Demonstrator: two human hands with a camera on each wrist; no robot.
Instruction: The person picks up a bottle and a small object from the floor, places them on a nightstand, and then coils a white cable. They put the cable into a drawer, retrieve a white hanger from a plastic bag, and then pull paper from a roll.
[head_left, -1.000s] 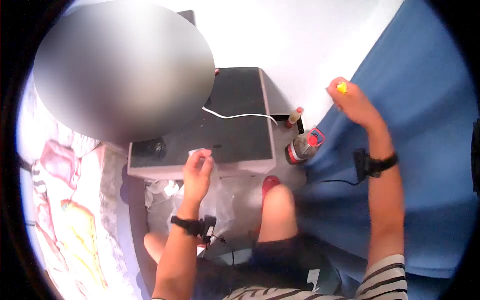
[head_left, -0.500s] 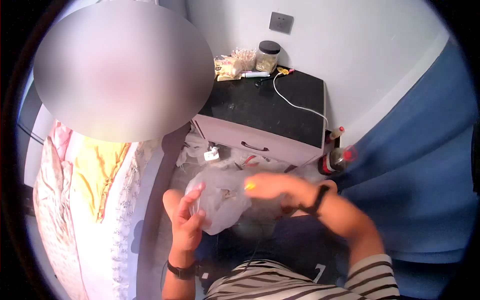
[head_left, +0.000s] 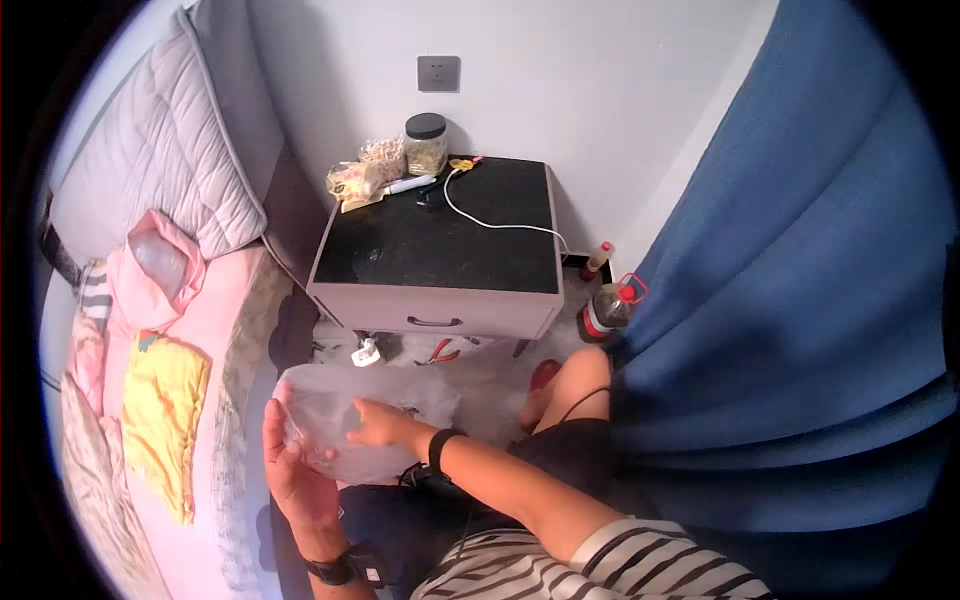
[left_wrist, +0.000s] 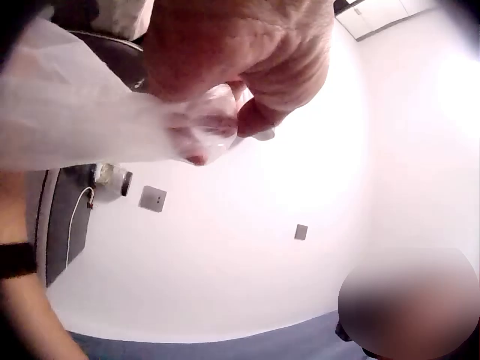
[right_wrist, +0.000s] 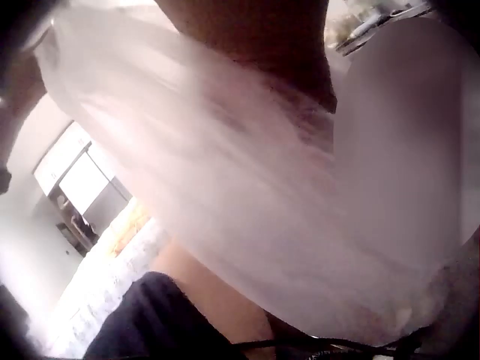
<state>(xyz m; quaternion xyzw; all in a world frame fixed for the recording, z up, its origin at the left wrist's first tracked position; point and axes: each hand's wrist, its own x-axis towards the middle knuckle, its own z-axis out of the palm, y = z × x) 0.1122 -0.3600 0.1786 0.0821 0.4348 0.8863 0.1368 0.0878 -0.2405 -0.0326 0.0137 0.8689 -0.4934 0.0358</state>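
I sit beside a bed (head_left: pixel 235 340), leaning over my lap, with a thin, see-through plastic bag (head_left: pixel 325 395) spread between my hands, above my knees and in front of a bedside cabinet (head_left: pixel 435 295). My left hand (head_left: pixel 305 490) grips the bag at its left edge; the left wrist view shows the fingers and thumb pinching the crumpled plastic. My right hand (head_left: pixel 385 424) reaches across from the other side, its fingers parted, with nothing to be seen between them; whether it is inside the bag or just in front of it, I cannot tell. The film lies pale and blurred across the right wrist view

The step in hand looks like working at the bag: the left holds it up while the right reaches in or smooths it. The next move, as I judge it, calls for a steady left pinch and a light right hand, since such limp film could fold shut or slip

On the floor beyond the bag lie red-handled pliers (head_left: pixel 440 352) and a small white object (head_left: pixel 366 352). A dark-lidded jar (head_left: pixel 426 148) stands on the cabinet, and a large bottle (head_left: pixel 604 312) with a red cap stands beside it, near a blue curtain (head_left: pixel 790 260)
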